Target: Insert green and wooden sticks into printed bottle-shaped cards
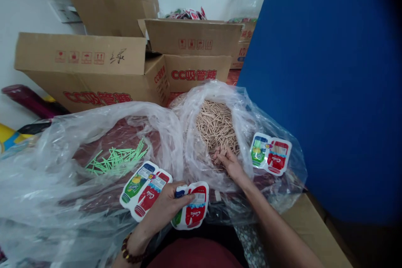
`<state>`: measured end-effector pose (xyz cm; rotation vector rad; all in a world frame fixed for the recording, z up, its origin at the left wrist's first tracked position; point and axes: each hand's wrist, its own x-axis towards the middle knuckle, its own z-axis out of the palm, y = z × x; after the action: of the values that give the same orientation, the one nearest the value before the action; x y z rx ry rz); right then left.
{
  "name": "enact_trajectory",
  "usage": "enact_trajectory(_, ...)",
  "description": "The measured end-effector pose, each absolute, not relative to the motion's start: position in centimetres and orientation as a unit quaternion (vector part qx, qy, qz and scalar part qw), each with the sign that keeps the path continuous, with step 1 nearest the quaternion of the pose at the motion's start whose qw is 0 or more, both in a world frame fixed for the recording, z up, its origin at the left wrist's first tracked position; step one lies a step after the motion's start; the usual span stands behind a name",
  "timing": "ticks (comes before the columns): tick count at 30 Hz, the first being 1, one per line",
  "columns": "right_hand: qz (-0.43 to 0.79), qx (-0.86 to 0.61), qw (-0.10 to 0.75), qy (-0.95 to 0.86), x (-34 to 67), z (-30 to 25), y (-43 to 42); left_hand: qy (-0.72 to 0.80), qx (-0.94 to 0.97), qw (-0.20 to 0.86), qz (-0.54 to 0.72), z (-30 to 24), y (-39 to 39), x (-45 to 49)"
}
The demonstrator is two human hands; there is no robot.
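Observation:
My left hand [166, 209] is closed on a bottle-shaped candy packet [193, 211], thumb across its top. Another such packet [145, 189] lies just left of that hand on the plastic. My right hand [228, 161] reaches into a clear plastic bag [201, 104] of tan straw sticks [216, 125], its fingers curled among the sticks at the pile's near edge. A third packet [271, 153] rests on the bag's right side, close to my right wrist.
A second clear bag [63, 155] on the left holds green straws [117, 159]. Cardboard boxes [84, 71] with red print stand behind, one [194, 54] filled with packets. A blue panel [320, 83] closes off the right side.

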<state>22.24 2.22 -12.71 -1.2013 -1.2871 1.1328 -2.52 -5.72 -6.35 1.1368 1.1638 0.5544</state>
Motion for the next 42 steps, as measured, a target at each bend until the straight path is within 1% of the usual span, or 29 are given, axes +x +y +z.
enact_trajectory(3,0.479,-0.498,0.503,-0.519,21.8,-13.3,1.8,0.519,0.497,0.654,0.235,-6.4,-5.7,-2.5)
enact_trajectory(9,0.522,-0.482,0.514,-0.481,21.9,-12.7,1.3,0.511,0.495,0.660,0.243,-6.2,-5.6,-2.4)
enact_trajectory(14,0.451,-0.499,0.481,-0.562,22.0,-13.1,1.2,0.484,0.486,0.682,0.254,-6.4,-5.7,-2.3)
enact_trajectory(20,0.465,-0.483,0.530,-0.519,21.9,-12.6,1.3,0.492,0.492,0.672,0.255,-6.4,-5.7,-2.4)
enact_trajectory(24,0.443,-0.510,0.486,-0.554,22.1,-13.2,1.5,0.501,0.485,0.671,0.250,-6.2,-5.7,-2.4)
enact_trajectory(26,0.432,-0.528,0.481,-0.550,22.2,-13.3,1.6,0.484,0.479,0.685,0.258,-6.1,-5.6,-2.4)
enact_trajectory(29,0.457,-0.516,0.542,-0.480,22.1,-12.4,1.5,0.464,0.468,0.700,0.276,-5.8,-5.4,-2.4)
enact_trajectory(33,0.530,-0.414,0.652,-0.350,21.6,-9.8,1.2,0.467,0.441,0.711,0.286,-5.9,-5.1,-2.1)
enact_trajectory(36,0.567,-0.350,0.681,-0.302,21.0,-8.3,0.9,0.470,0.420,0.713,0.307,-6.1,-4.8,-1.7)
enact_trajectory(39,0.581,-0.355,0.652,-0.334,20.3,-7.5,0.4,0.466,0.418,0.706,0.331,-6.0,-4.5,-1.4)
enact_trajectory(40,0.575,-0.370,0.627,-0.375,20.0,-7.3,0.1,0.467,0.421,0.704,0.330,-5.9,-4.4,-1.3)
enact_trajectory(42,0.531,-0.410,0.549,-0.499,19.6,-6.8,-0.5,0.471,0.434,0.700,0.316,-5.7,-4.2,-1.4)
